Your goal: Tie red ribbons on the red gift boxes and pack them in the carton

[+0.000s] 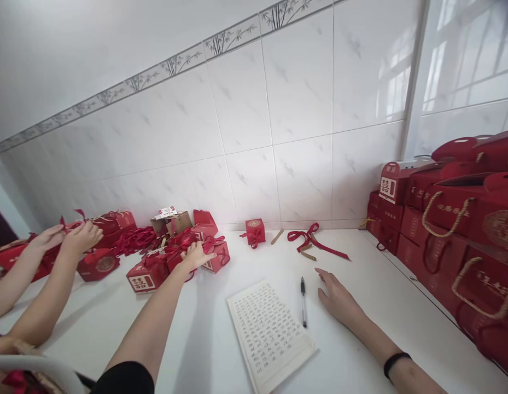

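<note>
My left hand (196, 257) reaches out to a small red gift box (219, 258) with a ribbon, its thumb and fingers closed on the box's near upper side. Beside it stand more red gift boxes (145, 278), some with dark red bows. My right hand (338, 298) rests on the white table with its fingers apart, holding nothing. Close to its left lies a black-capped pen (303, 302), and beside that a notebook (270, 331) with handwritten lines. Beyond the right hand lie a loose red ribbon bow (309, 238) and a tan strip (308, 254).
At the left, another person's hands (75, 238) hold a red ribbon above red boxes. A heap of dark red ribbons (134, 241) and a cardboard box (175, 223) stand near the wall. One red box (255, 232) sits alone. Stacked red gift boxes (434, 235) line the right side.
</note>
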A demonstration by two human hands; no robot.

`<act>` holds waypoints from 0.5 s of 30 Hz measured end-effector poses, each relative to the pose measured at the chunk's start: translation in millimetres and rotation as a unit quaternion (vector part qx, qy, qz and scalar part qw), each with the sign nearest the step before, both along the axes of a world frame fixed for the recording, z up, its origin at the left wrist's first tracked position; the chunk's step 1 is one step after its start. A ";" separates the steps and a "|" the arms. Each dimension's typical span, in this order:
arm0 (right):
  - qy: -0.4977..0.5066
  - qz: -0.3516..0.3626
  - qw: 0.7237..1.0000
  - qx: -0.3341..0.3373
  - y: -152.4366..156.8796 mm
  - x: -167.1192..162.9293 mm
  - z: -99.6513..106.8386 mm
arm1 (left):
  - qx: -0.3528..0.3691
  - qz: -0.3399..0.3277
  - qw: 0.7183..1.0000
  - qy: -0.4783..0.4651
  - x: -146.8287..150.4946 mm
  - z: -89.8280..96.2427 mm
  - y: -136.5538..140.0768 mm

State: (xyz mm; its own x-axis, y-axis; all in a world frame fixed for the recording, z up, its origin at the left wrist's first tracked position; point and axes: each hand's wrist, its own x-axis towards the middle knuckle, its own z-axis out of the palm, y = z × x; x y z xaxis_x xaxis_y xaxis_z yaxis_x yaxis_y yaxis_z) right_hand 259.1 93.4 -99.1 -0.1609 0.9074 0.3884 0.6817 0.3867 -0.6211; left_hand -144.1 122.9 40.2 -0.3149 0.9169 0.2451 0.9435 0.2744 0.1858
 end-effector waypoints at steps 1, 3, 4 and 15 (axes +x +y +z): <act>0.011 -0.001 1.000 0.001 -0.5 -0.4 1.2 | -0.002 -0.014 1.000 0.000 5.0 -1.8 -3.0; 0.027 -0.001 1.000 0.002 -1.9 -1.2 3.7 | -0.004 -0.051 0.999 -0.004 19.0 -5.4 -11.7; 0.032 0.000 0.999 0.002 -2.8 -1.5 4.8 | -0.005 -0.075 0.997 -0.005 27.6 -6.6 -17.2; 0.180 0.115 0.973 0.090 -39.0 -6.1 49.2 | 0.246 -0.438 0.865 -0.011 187.2 18.1 -64.9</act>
State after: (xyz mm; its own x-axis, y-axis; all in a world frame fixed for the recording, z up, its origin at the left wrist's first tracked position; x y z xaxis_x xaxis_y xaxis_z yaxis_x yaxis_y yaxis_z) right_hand 253.0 54.4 -49.9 -0.1752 0.7759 0.6061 0.3146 0.6274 -0.7123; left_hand 43.1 57.9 58.2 0.4372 0.5933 0.6759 0.7444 -0.6605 0.0982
